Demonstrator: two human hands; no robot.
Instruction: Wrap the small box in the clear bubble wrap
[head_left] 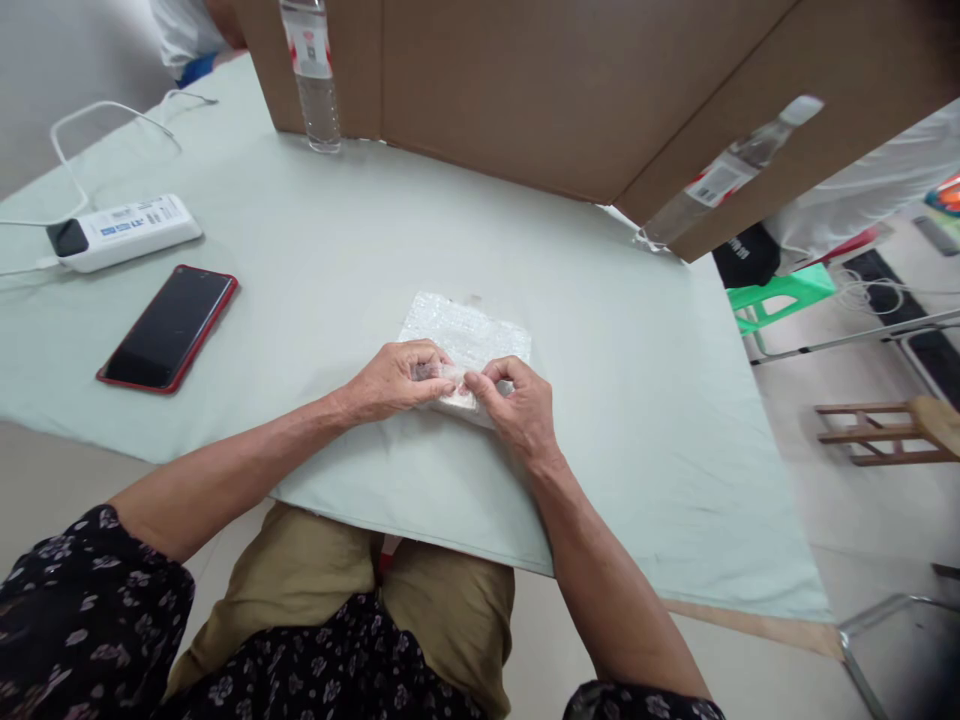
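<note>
A flat package in bubble wrap point(472, 330) lies on the table in front of me, near the edge on my side. My left hand point(401, 380) pinches the near edge of the wrap with thumb and fingers. Close beside it, my right hand point(517, 400) grips the same edge, its thumb tip almost touching the left one. The clear film bunches up between the two thumbs. What the wrap encloses cannot be made out.
A phone in a red case point(169, 328) and a white power strip point(126, 232) with cables lie at left. Water bottles stand by the cardboard partition point(510, 90), one back left point(319, 110), one right point(697, 195). A wooden stool point(892, 433) is beyond the table.
</note>
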